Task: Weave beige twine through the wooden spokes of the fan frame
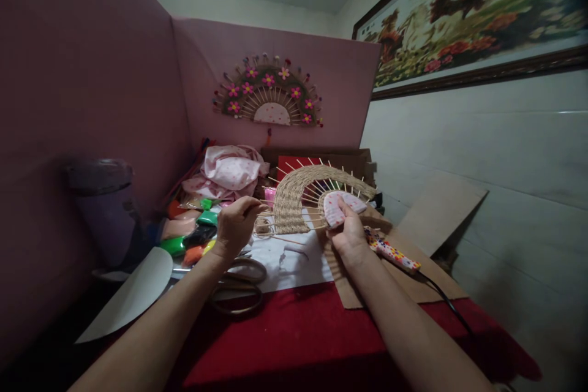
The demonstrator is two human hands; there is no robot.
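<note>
A half-round fan frame [290,207] of thin sticks, woven with a wide band of tan twine, stands tilted above the table. My right hand [350,234] grips its base, a half-circle padded with white-and-pink cloth [331,207], with the thumb on the front. Bare stick ends poke out past the woven band. My left hand [236,223] is at the fan's left side, its fingers pinched together close to the stick ends. What those fingertips hold is too small to make out. A small loop of twine [263,226] shows just beside them.
Scissors [239,285] lie below my left hand. A flower-patterned glue gun [392,252] with a black cord rests on cardboard [344,294] at right. Colourful packets [177,246] and crumpled pink cloth [232,168] lie at left. A finished flowered fan [269,81] hangs on the pink panel.
</note>
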